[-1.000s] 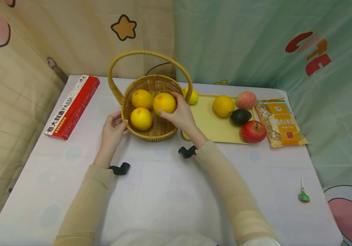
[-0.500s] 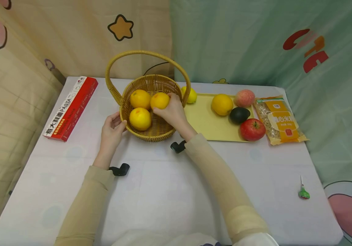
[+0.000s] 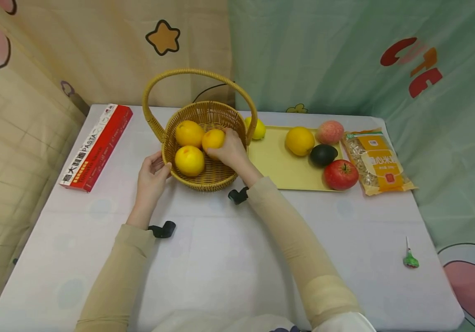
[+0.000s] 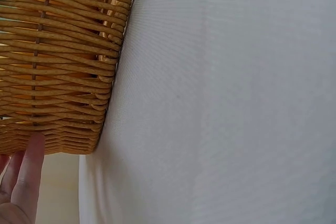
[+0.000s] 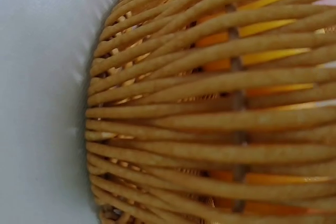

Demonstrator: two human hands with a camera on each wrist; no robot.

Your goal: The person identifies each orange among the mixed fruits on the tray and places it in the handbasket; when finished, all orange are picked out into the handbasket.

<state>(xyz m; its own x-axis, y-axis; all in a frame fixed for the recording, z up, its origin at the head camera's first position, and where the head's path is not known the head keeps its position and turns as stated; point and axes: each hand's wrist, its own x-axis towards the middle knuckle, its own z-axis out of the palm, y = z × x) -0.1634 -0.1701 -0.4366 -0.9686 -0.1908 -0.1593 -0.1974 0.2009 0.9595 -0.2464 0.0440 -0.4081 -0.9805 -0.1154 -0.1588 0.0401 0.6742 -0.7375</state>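
Note:
A wicker basket [image 3: 208, 182] with a tall arched handle stands on the white-covered table in the head view. My left hand [image 3: 151, 180] holds its left rim, thumb at the edge; fingers [image 4: 29, 174] touch the outer weave in the left wrist view. Inside the basket, my right hand [image 3: 233, 150] grips a yellow-orange orange [image 3: 212, 139] low beside two others, a rear orange [image 3: 190, 133] and a front orange [image 3: 190, 161]. The right wrist view is filled by the woven wall [image 5: 210, 103], with orange and yellow showing through its gaps; the hand is hidden there.
Right of the basket, a yellow tray [image 3: 274, 170] bears another orange [image 3: 300, 141], an avocado [image 3: 323, 156], a peach [image 3: 330, 133] and an apple [image 3: 341, 174]. Nearby lie a lemon [image 3: 258, 128], a grain bag [image 3: 380, 161], a lollipop [image 3: 410, 259] and a pasta box [image 3: 96, 147].
My right hand has moved left and down into the basket with the orange, bringing it close to the other two. The left hand stays at the rim.

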